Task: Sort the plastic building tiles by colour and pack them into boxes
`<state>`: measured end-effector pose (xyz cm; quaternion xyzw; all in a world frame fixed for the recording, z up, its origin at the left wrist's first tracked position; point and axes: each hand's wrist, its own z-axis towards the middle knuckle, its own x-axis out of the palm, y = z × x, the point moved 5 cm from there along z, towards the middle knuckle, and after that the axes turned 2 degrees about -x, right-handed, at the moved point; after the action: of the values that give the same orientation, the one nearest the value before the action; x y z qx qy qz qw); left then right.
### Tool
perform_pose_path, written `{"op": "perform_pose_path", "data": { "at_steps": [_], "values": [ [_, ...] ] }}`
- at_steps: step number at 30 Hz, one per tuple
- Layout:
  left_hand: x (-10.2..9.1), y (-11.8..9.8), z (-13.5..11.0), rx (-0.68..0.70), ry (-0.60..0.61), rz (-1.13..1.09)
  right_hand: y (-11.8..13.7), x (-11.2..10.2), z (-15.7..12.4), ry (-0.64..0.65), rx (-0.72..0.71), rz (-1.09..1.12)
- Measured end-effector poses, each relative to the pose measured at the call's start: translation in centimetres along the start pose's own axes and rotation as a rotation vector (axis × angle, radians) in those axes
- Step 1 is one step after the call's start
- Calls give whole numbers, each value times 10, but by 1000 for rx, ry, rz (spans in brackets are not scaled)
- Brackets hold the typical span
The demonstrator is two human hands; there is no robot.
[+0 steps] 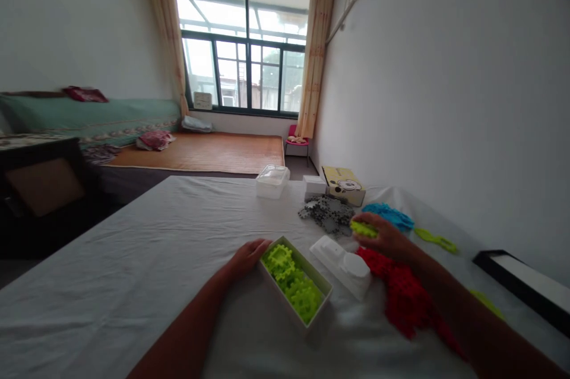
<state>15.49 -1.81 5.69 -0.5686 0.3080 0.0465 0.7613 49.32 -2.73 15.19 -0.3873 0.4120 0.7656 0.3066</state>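
Observation:
My left hand [247, 255] is closed on the far left edge of a white open box [307, 277], which stands on the cloth. Lime-green gear-shaped plastic pieces [294, 284] fill this box. Out to the right, my right hand [385, 235] pinches another lime-green gear piece [364, 229] above the cloth, near the grey pieces. Beneath my right forearm lies a pile of red plastic pieces [407, 296], partly hidden by the arm. A white moulded plastic tray [342, 266] sits between the box and the red pile.
Farther back are grey gear pieces [329, 212], blue pieces [388, 212], a clear plastic container [272, 182], a small white box [314, 185] and a yellow cartoon box [344, 184]. A long green piece [435, 240] and a black-edged white object [525, 281] lie by the right wall.

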Motion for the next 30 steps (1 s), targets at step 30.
{"op": "perform_pose_path", "data": {
  "at_steps": [30],
  "values": [
    [1,-2,-2,37,-10,11,161,105,-9,132,-268,-32]
  ]
}}
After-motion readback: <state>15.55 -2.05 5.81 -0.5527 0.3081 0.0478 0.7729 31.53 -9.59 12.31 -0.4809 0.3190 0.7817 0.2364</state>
